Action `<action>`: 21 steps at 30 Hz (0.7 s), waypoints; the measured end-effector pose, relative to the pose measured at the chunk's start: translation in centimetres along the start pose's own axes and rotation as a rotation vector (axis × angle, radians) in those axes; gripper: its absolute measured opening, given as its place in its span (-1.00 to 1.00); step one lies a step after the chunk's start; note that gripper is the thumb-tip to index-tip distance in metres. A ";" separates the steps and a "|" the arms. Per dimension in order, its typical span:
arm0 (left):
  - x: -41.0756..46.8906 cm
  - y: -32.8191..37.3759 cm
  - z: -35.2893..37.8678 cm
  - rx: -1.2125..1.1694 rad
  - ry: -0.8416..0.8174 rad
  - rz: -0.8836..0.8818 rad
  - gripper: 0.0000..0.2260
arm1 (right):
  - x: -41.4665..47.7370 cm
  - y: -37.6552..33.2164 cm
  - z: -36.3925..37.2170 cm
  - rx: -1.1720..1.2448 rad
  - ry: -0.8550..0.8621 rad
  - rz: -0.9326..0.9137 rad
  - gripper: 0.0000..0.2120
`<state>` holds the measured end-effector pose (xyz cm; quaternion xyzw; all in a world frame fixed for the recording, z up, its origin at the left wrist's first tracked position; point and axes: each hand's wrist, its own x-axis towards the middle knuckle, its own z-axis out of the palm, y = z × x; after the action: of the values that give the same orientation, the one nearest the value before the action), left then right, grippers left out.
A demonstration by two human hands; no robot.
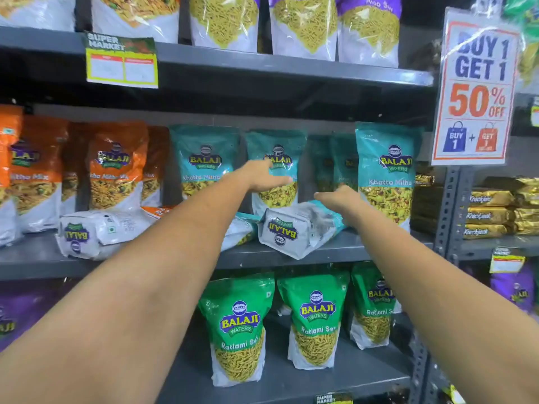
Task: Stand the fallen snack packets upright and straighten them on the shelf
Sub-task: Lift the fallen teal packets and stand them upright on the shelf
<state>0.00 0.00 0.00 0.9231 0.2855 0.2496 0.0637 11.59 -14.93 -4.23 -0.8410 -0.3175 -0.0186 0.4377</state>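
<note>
On the middle shelf (335, 252) a teal packet (294, 231) lies fallen, its bottom toward me. A second fallen packet (96, 231), white-bottomed, lies at the left in front of the orange ones. A third fallen teal packet (240, 228) shows partly behind my left forearm. My left hand (262, 177) reaches in front of an upright teal packet (275, 170), fingers spread, holding nothing. My right hand (338, 199) hovers just above the fallen teal packet's far end, fingers apart. Whether it touches the packet is unclear.
Upright orange packets (116, 167) stand at the left, teal ones (385, 170) at the right. Green packets (316, 319) fill the lower shelf, yellow-filled ones (303, 24) the upper. A promo sign (475, 88) hangs on the right upright. Gold packets (493, 214) are stacked beyond.
</note>
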 end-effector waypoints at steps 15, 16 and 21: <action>5.2 2.4 4.6 -0.112 -0.665 -0.205 -0.59 | 2.8 2.5 2.9 0.260 -0.229 0.185 -0.49; 5.3 2.4 4.7 -0.099 -0.650 -0.206 -0.57 | 2.8 2.6 2.9 0.274 -0.221 0.188 -0.50; 5.5 2.7 5.1 -0.078 -0.613 -0.195 -0.48 | 3.3 3.4 3.5 0.389 -0.181 0.159 -0.56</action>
<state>7.76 0.93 -1.36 0.9206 0.3301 -0.0365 0.2056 15.18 -12.01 -7.84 -0.7615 -0.2859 0.1532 0.5612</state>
